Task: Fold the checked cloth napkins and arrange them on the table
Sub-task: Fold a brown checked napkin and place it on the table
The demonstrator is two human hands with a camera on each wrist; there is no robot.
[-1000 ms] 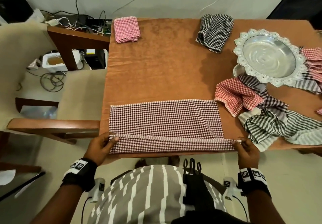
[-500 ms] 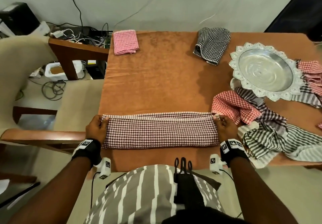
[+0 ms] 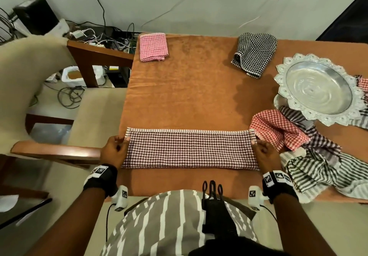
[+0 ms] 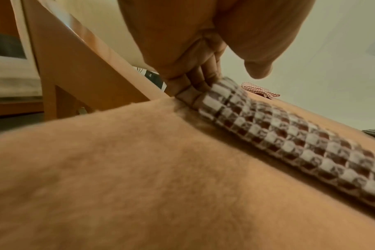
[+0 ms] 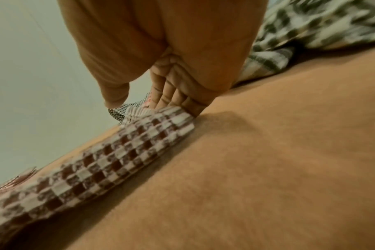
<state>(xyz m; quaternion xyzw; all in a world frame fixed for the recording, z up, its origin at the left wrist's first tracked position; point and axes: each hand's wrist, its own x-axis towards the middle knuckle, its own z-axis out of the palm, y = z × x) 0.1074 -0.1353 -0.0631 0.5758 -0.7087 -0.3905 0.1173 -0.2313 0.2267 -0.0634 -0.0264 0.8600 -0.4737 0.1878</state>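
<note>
Brown checked napkin lies folded into a long band across the near part of the table, parallel to the near edge, its striped hem along the far side. Left hand sits at the band's left end, right hand at its right end. In the left wrist view the fingers are held together, fairly straight, tips against the napkin's end, thumb raised clear of the cloth. Right wrist view shows the same: fingers together, touching the cloth end, thumb apart and lifted above it. Neither hand pinches the fabric in these views; they rest at the ends.

Pink checked napkin lies folded flat at the far left corner of the table. Black checked napkin lies loosely folded at the far side, right of centre, well apart from the pink one. Silver tray with a scalloped rim sits on the right side of the table, on top of some cloth. Red checked napkin lies crumpled just beside the right end of the band, touching or nearly touching it. Grey striped cloths are heaped at the near right, partly under the red one and the tray. Cream chair stands left of the table, cables on the floor behind it.
</note>
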